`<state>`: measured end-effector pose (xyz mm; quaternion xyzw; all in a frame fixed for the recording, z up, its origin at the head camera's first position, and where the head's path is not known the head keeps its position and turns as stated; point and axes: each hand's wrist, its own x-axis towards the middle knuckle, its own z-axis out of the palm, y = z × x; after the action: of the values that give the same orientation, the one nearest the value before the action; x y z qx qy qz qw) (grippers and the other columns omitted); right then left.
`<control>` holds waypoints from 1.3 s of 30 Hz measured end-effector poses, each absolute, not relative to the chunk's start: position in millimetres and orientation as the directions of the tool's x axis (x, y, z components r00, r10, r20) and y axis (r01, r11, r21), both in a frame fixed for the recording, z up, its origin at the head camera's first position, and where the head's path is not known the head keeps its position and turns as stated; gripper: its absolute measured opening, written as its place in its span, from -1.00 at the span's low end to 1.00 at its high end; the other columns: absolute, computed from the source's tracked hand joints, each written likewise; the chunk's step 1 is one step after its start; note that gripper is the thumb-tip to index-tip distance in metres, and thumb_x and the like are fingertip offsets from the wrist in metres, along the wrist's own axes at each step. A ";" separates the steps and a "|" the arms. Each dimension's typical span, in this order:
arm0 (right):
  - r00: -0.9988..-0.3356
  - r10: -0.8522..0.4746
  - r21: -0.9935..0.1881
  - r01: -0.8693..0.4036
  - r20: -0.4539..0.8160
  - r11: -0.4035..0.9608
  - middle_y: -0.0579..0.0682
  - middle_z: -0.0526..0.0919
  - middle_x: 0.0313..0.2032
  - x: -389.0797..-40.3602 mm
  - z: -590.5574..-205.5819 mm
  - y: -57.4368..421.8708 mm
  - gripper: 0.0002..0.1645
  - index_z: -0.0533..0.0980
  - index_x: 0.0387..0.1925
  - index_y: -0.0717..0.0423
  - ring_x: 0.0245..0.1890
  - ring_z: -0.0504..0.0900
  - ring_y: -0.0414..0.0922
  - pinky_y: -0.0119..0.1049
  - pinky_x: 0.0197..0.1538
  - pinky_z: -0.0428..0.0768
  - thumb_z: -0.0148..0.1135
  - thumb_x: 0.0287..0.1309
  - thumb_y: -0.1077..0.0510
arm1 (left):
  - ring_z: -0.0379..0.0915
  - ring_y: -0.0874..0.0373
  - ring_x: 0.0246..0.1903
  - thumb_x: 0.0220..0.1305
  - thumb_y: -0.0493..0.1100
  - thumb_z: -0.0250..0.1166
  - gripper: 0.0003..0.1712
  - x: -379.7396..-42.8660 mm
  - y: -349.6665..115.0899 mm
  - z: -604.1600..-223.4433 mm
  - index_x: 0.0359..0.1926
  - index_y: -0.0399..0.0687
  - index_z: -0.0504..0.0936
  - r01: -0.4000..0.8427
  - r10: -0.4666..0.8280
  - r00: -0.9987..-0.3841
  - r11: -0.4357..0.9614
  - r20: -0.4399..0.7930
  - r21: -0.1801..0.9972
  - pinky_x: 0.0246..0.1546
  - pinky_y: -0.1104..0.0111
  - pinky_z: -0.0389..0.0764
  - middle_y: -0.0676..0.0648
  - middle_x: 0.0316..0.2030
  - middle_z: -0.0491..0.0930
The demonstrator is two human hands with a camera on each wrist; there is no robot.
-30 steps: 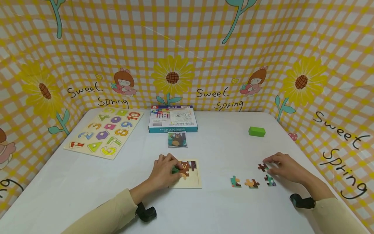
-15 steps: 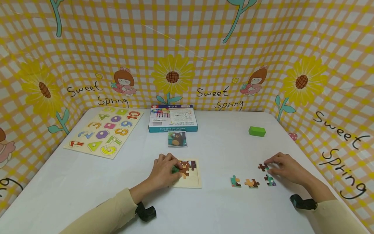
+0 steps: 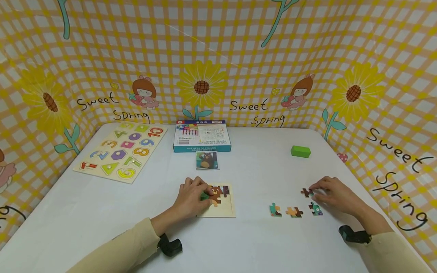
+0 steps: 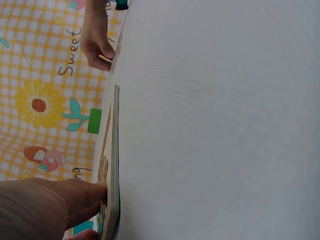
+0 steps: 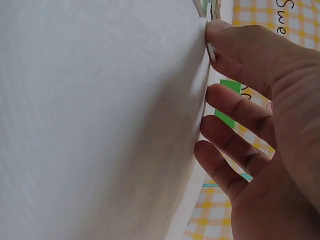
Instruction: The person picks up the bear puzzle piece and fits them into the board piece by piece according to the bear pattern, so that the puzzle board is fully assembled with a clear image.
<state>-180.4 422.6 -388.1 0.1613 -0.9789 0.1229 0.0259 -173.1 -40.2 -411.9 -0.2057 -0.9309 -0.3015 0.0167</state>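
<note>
Nothing's rly moved since last frame
L hand (image 3: pixel 192 198) on bear puzzle (image 3: pixel 225 207), can't tell if gripping; R hand (image 3: pixel 336 194) pinching brown pc (image 3: pixel 306 192)

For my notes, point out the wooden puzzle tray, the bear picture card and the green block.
Wooden puzzle tray (image 3: pixel 222 211): head view, bare wood toward its near edge.
Bear picture card (image 3: pixel 206 162): head view, the printed belly.
Green block (image 3: pixel 300 153): head view, middle of its near side.
</note>
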 end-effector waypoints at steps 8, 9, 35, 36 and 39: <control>-0.955 -0.288 -0.276 -0.295 0.065 0.915 0.04 0.60 -0.15 -180.4 -382.6 414.9 -0.60 0.61 -0.11 0.08 -0.07 0.48 0.06 0.02 -0.05 0.46 0.35 0.03 -0.03 | 0.14 0.09 -0.20 0.04 -0.10 0.34 -0.88 -173.5 -40.0 -411.7 -0.33 0.15 0.62 0.385 0.371 -0.917 0.740 0.143 0.551 -0.20 0.20 0.15 0.04 -0.17 0.45; -0.955 -0.290 -0.282 -0.296 0.062 0.913 0.03 0.60 -0.14 -180.1 -381.2 412.1 -0.60 0.61 -0.10 0.07 -0.06 0.47 0.05 0.02 -0.04 0.46 0.34 0.04 -0.04 | 0.14 0.09 -0.20 0.04 -0.10 0.34 -0.88 -173.4 -40.1 -411.9 -0.33 0.15 0.62 0.385 0.371 -0.918 0.740 0.142 0.552 -0.20 0.20 0.15 0.04 -0.17 0.45; -0.870 -0.471 -0.291 -0.492 0.144 0.820 -0.14 0.62 -0.20 -174.7 -366.2 294.9 -0.74 0.63 -0.18 -0.03 -0.12 0.41 -0.18 -0.27 -0.14 0.50 0.35 0.02 0.10 | 0.12 0.11 -0.25 0.01 -0.13 0.34 -0.87 -174.2 -39.0 -413.7 -0.34 0.13 0.63 0.393 0.364 -0.916 0.737 0.167 0.551 -0.22 0.22 0.14 0.04 -0.23 0.43; -0.866 -0.478 -0.294 -0.501 0.151 0.814 -0.13 0.62 -0.21 -174.5 -366.8 290.3 -0.74 0.63 -0.18 -0.03 -0.13 0.40 -0.18 -0.27 -0.15 0.49 0.36 0.01 0.10 | 0.12 0.11 -0.25 0.01 -0.13 0.34 -0.87 -174.1 -39.0 -413.9 -0.34 0.13 0.63 0.393 0.364 -0.916 0.736 0.168 0.551 -0.22 0.22 0.14 0.04 -0.23 0.43; -0.849 -0.500 -0.278 -0.529 0.173 0.802 -0.13 0.62 -0.25 -174.6 -369.6 276.7 -0.75 0.63 -0.21 -0.02 -0.15 0.40 -0.18 -0.26 -0.15 0.49 0.38 -0.01 0.09 | 0.12 0.11 -0.25 0.01 -0.14 0.34 -0.87 -173.9 -39.0 -414.0 -0.35 0.12 0.63 0.395 0.362 -0.916 0.735 0.174 0.552 -0.22 0.22 0.14 0.04 -0.24 0.43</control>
<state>-174.6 276.7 -369.6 0.2713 -0.9481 0.1597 0.0455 -173.9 -39.0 -414.0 -0.2032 -0.9309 -0.3023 0.0272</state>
